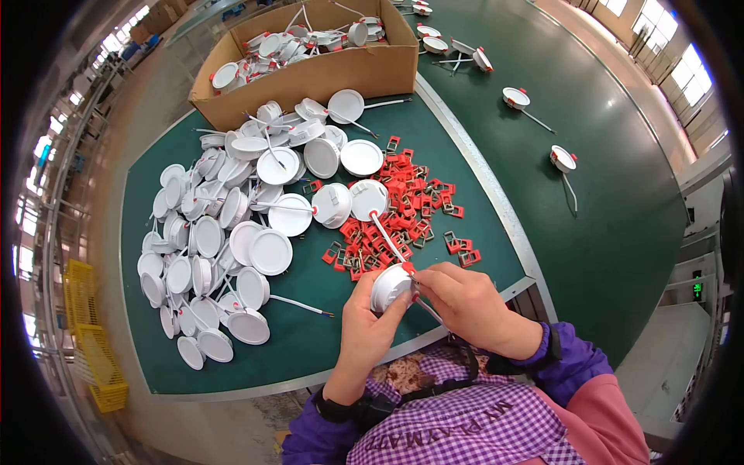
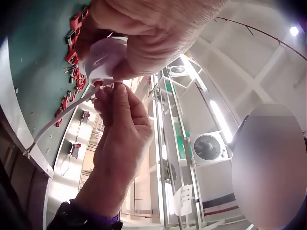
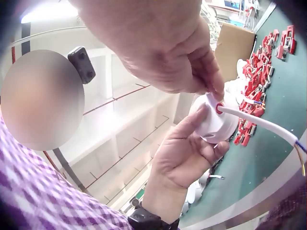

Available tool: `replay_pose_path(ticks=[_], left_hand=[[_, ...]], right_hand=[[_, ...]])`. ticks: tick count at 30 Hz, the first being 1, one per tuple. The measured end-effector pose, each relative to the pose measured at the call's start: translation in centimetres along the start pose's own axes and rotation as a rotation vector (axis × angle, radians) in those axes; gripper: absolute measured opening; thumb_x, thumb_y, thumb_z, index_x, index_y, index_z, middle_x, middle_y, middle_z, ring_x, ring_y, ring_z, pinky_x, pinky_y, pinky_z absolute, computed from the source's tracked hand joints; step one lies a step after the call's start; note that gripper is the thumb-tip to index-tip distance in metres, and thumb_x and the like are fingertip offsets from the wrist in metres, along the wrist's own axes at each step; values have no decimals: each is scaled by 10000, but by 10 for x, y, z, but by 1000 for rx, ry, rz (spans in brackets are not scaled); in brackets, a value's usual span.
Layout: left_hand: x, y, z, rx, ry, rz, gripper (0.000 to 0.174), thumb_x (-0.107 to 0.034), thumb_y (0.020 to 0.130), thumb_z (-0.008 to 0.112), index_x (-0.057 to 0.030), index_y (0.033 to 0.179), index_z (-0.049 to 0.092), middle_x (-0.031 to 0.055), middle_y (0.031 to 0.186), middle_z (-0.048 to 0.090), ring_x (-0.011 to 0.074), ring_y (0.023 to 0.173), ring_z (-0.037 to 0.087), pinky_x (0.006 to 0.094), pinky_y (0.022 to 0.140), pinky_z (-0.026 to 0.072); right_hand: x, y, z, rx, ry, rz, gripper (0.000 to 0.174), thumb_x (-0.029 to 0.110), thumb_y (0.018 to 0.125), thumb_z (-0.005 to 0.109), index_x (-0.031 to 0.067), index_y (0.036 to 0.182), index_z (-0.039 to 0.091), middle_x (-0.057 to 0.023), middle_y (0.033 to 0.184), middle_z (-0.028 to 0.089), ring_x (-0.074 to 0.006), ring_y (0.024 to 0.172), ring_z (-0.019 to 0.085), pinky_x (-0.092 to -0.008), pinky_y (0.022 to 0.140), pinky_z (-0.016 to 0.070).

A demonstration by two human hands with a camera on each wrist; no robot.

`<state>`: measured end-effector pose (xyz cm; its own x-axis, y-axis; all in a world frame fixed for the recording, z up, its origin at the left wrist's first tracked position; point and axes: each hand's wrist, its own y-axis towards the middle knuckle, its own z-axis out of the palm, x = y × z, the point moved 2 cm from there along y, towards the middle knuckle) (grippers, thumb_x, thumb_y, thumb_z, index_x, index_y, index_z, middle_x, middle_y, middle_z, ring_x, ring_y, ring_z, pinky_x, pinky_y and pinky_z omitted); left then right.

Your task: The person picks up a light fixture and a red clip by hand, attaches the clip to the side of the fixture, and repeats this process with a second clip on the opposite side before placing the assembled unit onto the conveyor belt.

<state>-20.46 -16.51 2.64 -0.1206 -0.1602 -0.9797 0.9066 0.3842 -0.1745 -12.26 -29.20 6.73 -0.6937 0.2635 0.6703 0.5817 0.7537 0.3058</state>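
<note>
In the head view my left hand (image 1: 366,329) grips a round white downlight (image 1: 390,290) by its rim, near the table's front edge. A white cable (image 3: 261,123) comes out of a red grommet (image 3: 219,109) on the lamp's back, its bare wire ends hanging free. My right hand (image 1: 477,306) pinches a small red spring clip (image 1: 408,267) at the lamp's edge; the fingertips hide most of it. Just beyond the hands lies a pile of red spring clips (image 1: 399,198) with metal springs. Two downlights (image 1: 368,200) lie back side up against that pile.
A large heap of white downlights (image 1: 208,236) covers the table's left part. Behind it stands a cardboard box (image 1: 325,81) full of downlights. On the green surface to the right, beyond a metal edge strip (image 1: 480,170), lie several downlights with red clips (image 1: 515,98). Yellow crates (image 1: 93,341) stand at left.
</note>
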Motion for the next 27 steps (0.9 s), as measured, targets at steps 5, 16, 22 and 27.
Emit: replay_pose_path(ticks=[5,16,22,27], left_hand=[[-3,-2,-2,33,102,69,281,-53,827,621,10,1082,523,31,917,575,84,825,551,229,712,464],[8,-5,-8,88,4,66,238,-64,800,649,-15,1012,551,22,865,567,75,773,525,222,664,433],[4,-10,-9,109,-66,15,259,-35,792,652,-5,1026,545,27,905,568,79,817,538,226,705,438],[-2,-15,-12,132,-31,-1,269,-27,792,654,-1,1035,541,37,932,579,84,841,548,227,719,442]], right_hand=[[4,-1,0,30,-42,-10,201,-20,741,586,-11,939,554,-130,847,581,-295,686,606,-344,568,492],[-3,-7,13,-115,-30,-217,208,-34,712,628,5,913,590,-118,855,598,-247,710,610,-307,585,502],[2,-10,4,-112,288,175,311,30,772,606,-3,1068,518,-129,934,583,-273,704,602,-332,626,485],[8,-6,-10,127,417,362,355,66,797,613,-11,1123,494,-163,919,601,-287,737,619,-345,637,484]])
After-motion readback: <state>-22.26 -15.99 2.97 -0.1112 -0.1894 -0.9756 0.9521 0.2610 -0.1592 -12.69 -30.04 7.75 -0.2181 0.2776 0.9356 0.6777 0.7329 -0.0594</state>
